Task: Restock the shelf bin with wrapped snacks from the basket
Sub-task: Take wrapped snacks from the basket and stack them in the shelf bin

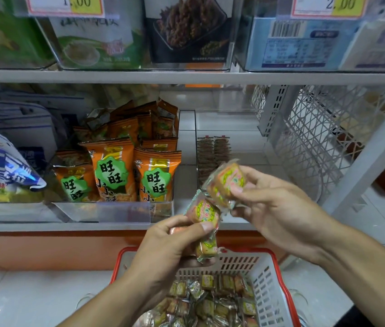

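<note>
The wrapped snacks are small square cakes in clear crinkly film with a pink, green and yellow printed face. One wrapped snack [228, 184] is pinched by the right hand [274, 208] between thumb and curled fingers, in front of the clear shelf bin [224, 123]. The left hand [170, 244] grips a few more snacks [204, 219] in its curled fingers, just above the red basket [269, 274], where many more lie loose.

They look light and a little soft; I judge the film is slippery and the cake can crumble, so it is better to hold the flat faces gently and not the sealed ends. The writing on these wrappers is too small to read.

The bin has only a short row of dark packets [212, 152] standing at its back. Beside it, the orange packs [156, 175] read "旺旺" and "小小酥". Price tags above show "1.00" [65, 3] and "2.00" [328, 4].
</note>
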The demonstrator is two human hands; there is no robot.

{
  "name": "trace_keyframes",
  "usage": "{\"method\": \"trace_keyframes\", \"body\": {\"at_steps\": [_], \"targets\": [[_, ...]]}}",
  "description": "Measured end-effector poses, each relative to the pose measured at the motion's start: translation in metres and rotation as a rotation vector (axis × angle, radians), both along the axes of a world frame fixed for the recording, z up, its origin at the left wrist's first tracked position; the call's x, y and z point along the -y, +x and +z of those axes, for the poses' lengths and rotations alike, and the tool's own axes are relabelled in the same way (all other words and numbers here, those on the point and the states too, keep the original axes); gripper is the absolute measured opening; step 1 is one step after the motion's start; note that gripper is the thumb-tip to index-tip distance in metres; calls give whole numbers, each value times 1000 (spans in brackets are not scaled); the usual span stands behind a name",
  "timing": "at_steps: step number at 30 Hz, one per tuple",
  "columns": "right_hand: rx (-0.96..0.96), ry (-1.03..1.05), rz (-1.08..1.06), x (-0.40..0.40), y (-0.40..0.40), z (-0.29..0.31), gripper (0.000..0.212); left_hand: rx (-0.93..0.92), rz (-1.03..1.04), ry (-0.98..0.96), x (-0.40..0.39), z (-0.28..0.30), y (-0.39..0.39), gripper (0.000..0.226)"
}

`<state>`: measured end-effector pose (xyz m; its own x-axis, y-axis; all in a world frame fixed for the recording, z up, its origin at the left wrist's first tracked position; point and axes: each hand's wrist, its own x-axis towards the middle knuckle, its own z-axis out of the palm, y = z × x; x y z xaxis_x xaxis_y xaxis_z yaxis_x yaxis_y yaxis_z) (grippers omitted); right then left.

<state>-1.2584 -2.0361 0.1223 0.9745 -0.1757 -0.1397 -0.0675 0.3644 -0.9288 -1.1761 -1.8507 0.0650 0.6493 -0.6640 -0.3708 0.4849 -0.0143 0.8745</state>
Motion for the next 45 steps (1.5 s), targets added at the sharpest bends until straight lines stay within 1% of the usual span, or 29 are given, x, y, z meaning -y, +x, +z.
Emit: {"method": "trace_keyframes", "body": {"at_steps": [2, 6, 9, 12, 14, 15, 17, 18, 19, 20, 21, 22, 23, 24, 26, 28, 29, 30, 32, 34, 37, 39, 43, 45], "targets": [[-45, -3, 32, -4, -1, -5, 37, 32, 4, 3, -1, 0, 2, 59], [-137, -133, 41, -12, -2, -10, 31, 67, 4, 21, -2, -1, 3, 43], [-240, -54, 166, -11, -5, -9, 32, 76, -10, 43, -4, -1, 4, 37], [-329, -52, 232, -7, -7, -9, 34, 105, -21, 65, -5, 0, 7, 34], [-305, -27, 252, -5, -4, -6, 35, 120, -19, 74, -3, 1, 9, 38], [-280, -9, 239, -3, -2, -3, 40, 118, -12, 74, -2, 2, 9, 44], [-242, 3, 146, 5, 5, 1, 53, 114, 15, 63, 2, 4, 9, 61], [-232, -13, 69, 11, 11, 3, 56, 119, 35, 57, 4, 5, 9, 68], [-221, -78, -25, 18, 16, 4, 55, 122, 57, 49, 7, 5, 8, 72], [-219, -246, -127, 26, 23, 4, 53, 122, 75, 38, 10, 5, 8, 77], [-233, -516, -215, 36, 30, 2, 49, 120, 86, 27, 12, 5, 7, 83], [-247, -809, -260, 45, 36, 0, 43, 116, 89, 18, 14, 5, 7, 89], [-262, -1044, -264, 54, 44, -4, 38, 112, 89, 10, 15, 5, 6, 94], [-286, -1199, -235, 60, 52, -9, 32, 111, 87, 2, 17, 5, 6, 97], [-368, -1407, -113, 68, 68, -23, 20, 110, 76, -9, 21, 6, 5, 100], [-415, -1532, 11, 71, 83, -40, 16, 107, 52, -14, 25, 7, 5, 96], [-422, -1541, 34, 73, 90, -48, 16, 103, 43, -17, 26, 6, 5, 95], [-425, -1513, 34, 74, 95, -54, 21, 101, 39, -20, 27, 6, 6, 94], [-404, -1429, -12, 77, 104, -64, 37, 96, 44, -27, 29, 5, 8, 92], [-390, -1387, -80, 80, 110, -72, 47, 76, 47, -38, 30, 5, 9, 91], [-522, -1312, -193, 85, 114, -80, 63, 56, 41, -44, 29, 5, 10, 87], [-573, -1268, -191, 87, 116, -86, 65, 41, 40, -45, 28, 4, 10, 87], [-539, -1235, -243, 88, 120, -90, 59, 29, 33, -44, 29, 5, 10, 87], [-554, -1247, -198, 89, 118, -87, 61, 18, 25, -33, 27, 7, 9, 87]]}}
